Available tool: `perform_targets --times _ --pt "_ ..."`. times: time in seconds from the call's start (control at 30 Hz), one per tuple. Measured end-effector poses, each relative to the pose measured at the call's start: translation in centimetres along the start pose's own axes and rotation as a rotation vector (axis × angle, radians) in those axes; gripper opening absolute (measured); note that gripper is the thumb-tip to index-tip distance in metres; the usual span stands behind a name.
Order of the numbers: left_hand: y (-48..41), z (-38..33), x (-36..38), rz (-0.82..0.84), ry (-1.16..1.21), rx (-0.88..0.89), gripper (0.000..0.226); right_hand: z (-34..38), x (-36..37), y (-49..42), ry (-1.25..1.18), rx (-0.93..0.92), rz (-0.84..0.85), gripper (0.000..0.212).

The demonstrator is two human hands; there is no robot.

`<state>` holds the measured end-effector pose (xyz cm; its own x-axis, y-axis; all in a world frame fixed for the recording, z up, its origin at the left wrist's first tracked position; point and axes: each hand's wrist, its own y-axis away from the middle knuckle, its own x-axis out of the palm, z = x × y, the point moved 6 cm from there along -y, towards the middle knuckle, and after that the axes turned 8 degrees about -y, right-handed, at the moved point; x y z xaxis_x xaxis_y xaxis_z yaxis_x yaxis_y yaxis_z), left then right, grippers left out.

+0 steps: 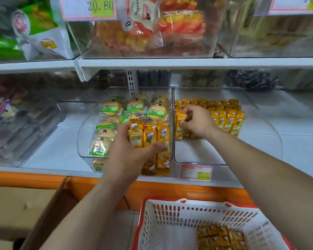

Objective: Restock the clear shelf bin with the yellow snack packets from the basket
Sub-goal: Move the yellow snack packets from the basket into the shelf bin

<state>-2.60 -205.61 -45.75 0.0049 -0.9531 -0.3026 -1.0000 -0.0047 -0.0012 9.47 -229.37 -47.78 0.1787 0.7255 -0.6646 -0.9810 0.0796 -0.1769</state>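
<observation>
– where are the hands?
– both are up at the shelf. the left hand [132,152] grips a bunch of yellow packets [149,135], with the thumb across the front. the bunch stands up tall in front of the cake bin [79,141], right next to the wall it shares with the clear bin [202,163].
– and the other hand?
– the right hand [197,121] is inside the clear bin. its fingers are curled and they pinch one yellow packet [179,123] at the left side of the bin, at the front of the pile.
– is there much in the bin?
– yes. rows of yellow packets [226,118] stand side by side in the back half.
– where is the basket?
– the white basket [170,213] with the red rim sits low, below the shelf, under the right arm. more yellow packets [220,237] lie flat at its bottom.
– what else is there?
– round cakes [111,109] in green wrappers fill the cake bin. a small price tag [196,171] sticks on the front of the clear bin. a brown box [16,204] is down on the left.
</observation>
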Motion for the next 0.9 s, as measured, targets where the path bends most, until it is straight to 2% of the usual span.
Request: perform_targets --times 0.07,0.13,0.3,0.37,0.43,0.5,0.57,0.63,0.77,0.9 --pt "-0.1 0.2 0.1 0.005 0.013 -0.005 0.067 -0.2 0.7 -0.1 0.042 -0.004 0.002 0.04" --pt "-0.1 0.2 0.1 0.009 0.025 -0.01 0.065 -0.3 1.2 0.1 0.05 0.002 -0.016 0.044" --pt "0.4 -0.3 -0.1 0.009 0.057 -0.019 0.088 0.2 -0.2 2.0 0.01 0.048 -0.022 0.064" --pt "0.7 -0.5 0.1 0.021 0.059 -0.031 0.085 1.2 -1.7 4.0 0.029 0.021 -0.04 0.059" --pt "1.0 -0.5 0.4 0.03 0.086 -0.03 0.064 2.3 -3.3 7.0 -0.108 -0.017 -0.057 0.042" --pt "1.6 -0.8 1.2 0.053 0.103 -0.035 0.059 3.2 -4.2 10.6 -0.377 -0.008 0.034 0.032" --pt "2.4 -1.0 2.3 0.095 0.098 -0.044 0.065 4.1 -4.5 14.4 -0.601 0.026 0.184 0.039" --pt "3.2 -1.3 3.4 0.144 0.09 -0.039 0.069 4.6 -4.7 17.4 -0.695 0.046 0.274 0.055" --pt "4.7 -2.2 5.6 0.192 0.061 -0.013 0.078 4.2 -5.4 20.0 -0.696 0.033 0.222 0.072" --pt "5.4 -2.6 6.3 0.213 0.07 -0.001 0.061 3.6 -6.0 20.3 -0.776 0.069 0.246 0.072"
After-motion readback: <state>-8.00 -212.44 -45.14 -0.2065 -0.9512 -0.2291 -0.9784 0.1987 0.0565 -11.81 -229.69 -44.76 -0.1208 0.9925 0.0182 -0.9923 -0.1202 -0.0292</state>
